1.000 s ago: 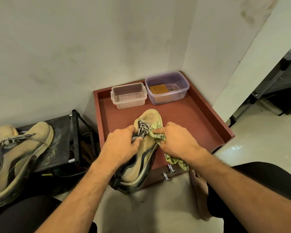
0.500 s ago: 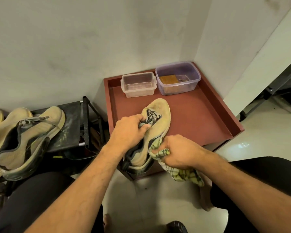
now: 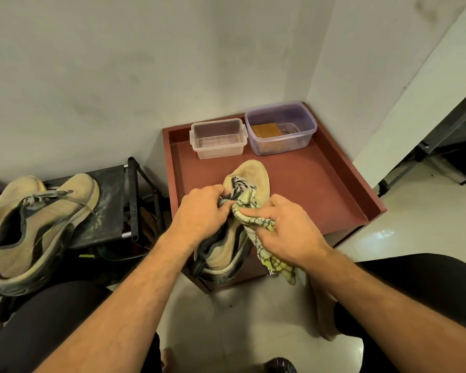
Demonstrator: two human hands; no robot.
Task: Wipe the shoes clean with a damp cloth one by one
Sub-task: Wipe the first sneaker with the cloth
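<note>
A tan sneaker (image 3: 254,176) with dark trim and grey laces lies toe-away on the red-brown tray (image 3: 315,189), its heel hanging over the tray's near edge. My left hand (image 3: 199,211) grips the sneaker at its laces and collar. My right hand (image 3: 285,227) holds a yellow-green checked cloth (image 3: 249,214) bunched against the shoe's right side by the laces; the cloth's loose end hangs below my wrist. Other tan sneakers (image 3: 38,224) rest on a dark rack (image 3: 113,205) at the left.
At the tray's far edge stand a clear plastic box (image 3: 218,138) and a purple-tinted box (image 3: 280,130) holding a brown block. White walls close in behind and to the right. My dark-trousered knees and a bare foot (image 3: 323,313) sit on the pale floor below.
My right hand with the cloth slid from the laces down the shoe's side toward the heel, then came back up near the laces. The left hand kept its grip; my head shifted.
</note>
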